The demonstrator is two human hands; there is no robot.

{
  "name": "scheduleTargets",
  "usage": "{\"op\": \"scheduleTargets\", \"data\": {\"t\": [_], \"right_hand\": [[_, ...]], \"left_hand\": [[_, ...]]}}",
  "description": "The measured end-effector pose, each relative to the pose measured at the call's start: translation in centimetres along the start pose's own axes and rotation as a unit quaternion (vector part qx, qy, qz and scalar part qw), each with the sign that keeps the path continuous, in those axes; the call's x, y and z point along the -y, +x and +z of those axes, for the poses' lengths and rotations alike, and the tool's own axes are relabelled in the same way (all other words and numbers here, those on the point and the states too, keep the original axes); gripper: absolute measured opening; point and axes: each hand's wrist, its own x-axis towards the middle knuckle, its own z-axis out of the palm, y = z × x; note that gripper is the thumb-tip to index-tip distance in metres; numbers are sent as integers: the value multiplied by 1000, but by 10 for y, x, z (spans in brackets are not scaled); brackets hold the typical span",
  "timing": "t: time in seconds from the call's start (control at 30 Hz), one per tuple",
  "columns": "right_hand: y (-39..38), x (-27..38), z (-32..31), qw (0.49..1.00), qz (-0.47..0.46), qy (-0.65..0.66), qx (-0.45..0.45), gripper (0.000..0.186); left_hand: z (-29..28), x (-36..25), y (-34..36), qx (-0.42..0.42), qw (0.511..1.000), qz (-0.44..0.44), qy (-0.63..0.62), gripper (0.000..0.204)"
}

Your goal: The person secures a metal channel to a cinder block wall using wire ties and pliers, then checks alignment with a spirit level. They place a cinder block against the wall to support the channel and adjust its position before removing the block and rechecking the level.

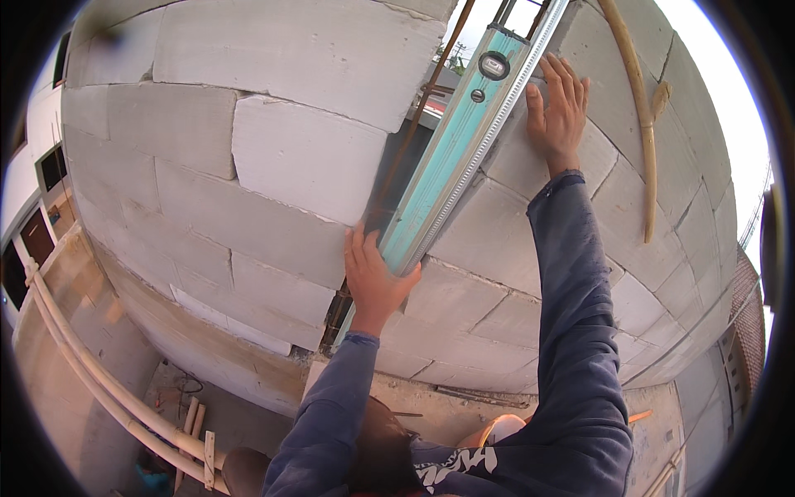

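Long teal spirit level [460,141] stands tilted against corner edge of grey block wall [248,157]. Left hand [374,277] grips level's lower end, fingers wrapped. Right hand [559,112] lies flat, fingers open, pressing wall just right of level's upper part.

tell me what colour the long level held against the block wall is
The level is turquoise with a silvery ribbed metal edge, seen in the head view.

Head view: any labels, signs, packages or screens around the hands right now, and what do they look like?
No packages, signs or screens.
Spirit level: long turquoise bar with a silver edge, held slanting against the grey block wall by the left hand low and the right hand high.
Vial window: dark oval near the level's upper end.
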Motion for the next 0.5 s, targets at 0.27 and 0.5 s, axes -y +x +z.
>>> {"op": "scheduleTargets", "data": {"t": [0.27, 0.5], "right_hand": [[-9, 3, -5, 1000, -12, 26, 3, 57], [-13, 5, -15, 1000, 1, 26, 7, 52]], "left_hand": [[8, -3, 0, 23, 1000, -9, 9, 99], [5, -13, 1, 13, 998, 47, 51, 101]]}}
